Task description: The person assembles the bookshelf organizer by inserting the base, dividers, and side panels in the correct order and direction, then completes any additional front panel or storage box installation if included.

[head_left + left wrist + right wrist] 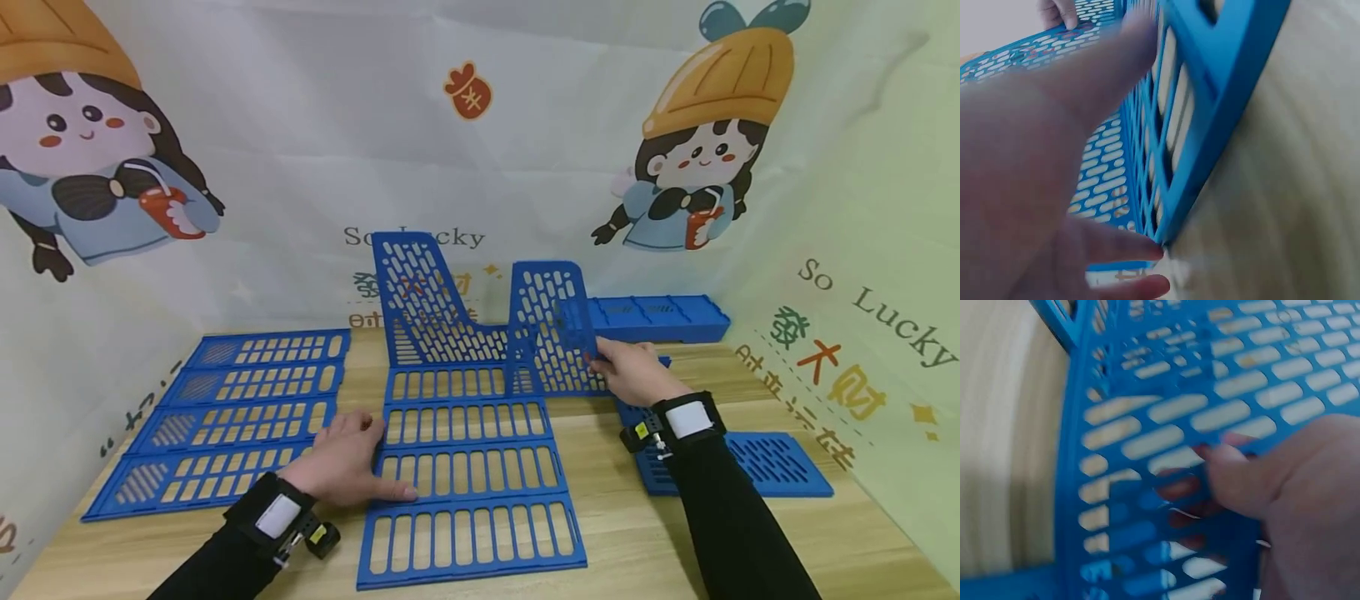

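Observation:
My left hand [345, 458] rests at the left edge of a flat blue slotted panel [468, 496], with the thumb stretched across it. In the left wrist view, the fingertips [1141, 250] touch the panel's edge. At the panel's far end stands an upright perforated side panel [416, 308] with a stepped outline. Beside it, my right hand [637, 371] pinches another perforated side panel [555, 333], which also stands upright. The right wrist view shows the thumb [1235, 478] on this panel's face and fingers behind its holes.
Several slotted blue panels [258, 354] lie in a joined row at the left. A long blue tray-like piece [652, 317] sits at the back right. Perforated blue pieces [780, 467] lie under and beside the right forearm. A printed cloth [315, 125] hangs behind the wooden table [600, 517].

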`<state>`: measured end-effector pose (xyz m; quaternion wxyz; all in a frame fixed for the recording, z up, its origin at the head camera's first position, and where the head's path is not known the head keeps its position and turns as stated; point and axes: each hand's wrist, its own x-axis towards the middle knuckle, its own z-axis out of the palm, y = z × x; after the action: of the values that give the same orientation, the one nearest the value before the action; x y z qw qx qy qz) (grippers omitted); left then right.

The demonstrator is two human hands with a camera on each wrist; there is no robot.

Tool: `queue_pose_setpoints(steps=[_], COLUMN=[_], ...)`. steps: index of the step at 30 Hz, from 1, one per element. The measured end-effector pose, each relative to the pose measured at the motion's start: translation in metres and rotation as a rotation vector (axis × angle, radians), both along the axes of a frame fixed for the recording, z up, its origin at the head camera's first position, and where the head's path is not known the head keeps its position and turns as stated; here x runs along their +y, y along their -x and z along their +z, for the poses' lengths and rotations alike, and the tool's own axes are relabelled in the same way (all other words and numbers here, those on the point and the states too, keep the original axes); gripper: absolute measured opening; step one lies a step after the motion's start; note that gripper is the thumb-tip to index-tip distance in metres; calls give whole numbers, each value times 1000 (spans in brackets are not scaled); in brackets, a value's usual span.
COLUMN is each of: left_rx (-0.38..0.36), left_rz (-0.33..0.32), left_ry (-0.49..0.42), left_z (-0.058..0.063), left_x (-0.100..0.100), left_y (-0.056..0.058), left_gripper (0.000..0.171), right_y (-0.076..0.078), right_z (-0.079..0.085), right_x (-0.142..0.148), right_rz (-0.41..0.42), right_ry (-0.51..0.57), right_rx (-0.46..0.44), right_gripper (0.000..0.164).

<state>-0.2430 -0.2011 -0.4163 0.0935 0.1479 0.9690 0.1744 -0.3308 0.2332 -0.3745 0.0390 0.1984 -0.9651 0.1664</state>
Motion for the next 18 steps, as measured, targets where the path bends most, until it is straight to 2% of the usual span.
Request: queue_pose_setpoints(steps=[2, 4, 6, 10, 15, 18], left_rx=[2, -27, -67, -100, -133, -139], left_rz=[40, 82, 93, 83, 75, 64], left_ry=[-49, -132, -224, -291, -338, -349], left_z=[0, 0, -1, -4, -6, -7], left_x=[0, -1, -2, -4, -6, -5], left_y=[0, 3, 5, 9, 10, 11], left_gripper=[92, 59, 38, 32, 48, 50], right_y=[-1, -3, -4, 0, 3, 2], right_z=[3, 6, 9, 6, 2, 0], right_x=[7, 12, 16, 15, 9, 8], right_rz=[-9, -21, -16, 4, -2, -9], right_ry=[-10, -18, -9, -6, -18, -31], right_rx=[-1, -1, -19, -24, -37, -26], right_gripper=[11, 20, 29, 24, 20, 22])
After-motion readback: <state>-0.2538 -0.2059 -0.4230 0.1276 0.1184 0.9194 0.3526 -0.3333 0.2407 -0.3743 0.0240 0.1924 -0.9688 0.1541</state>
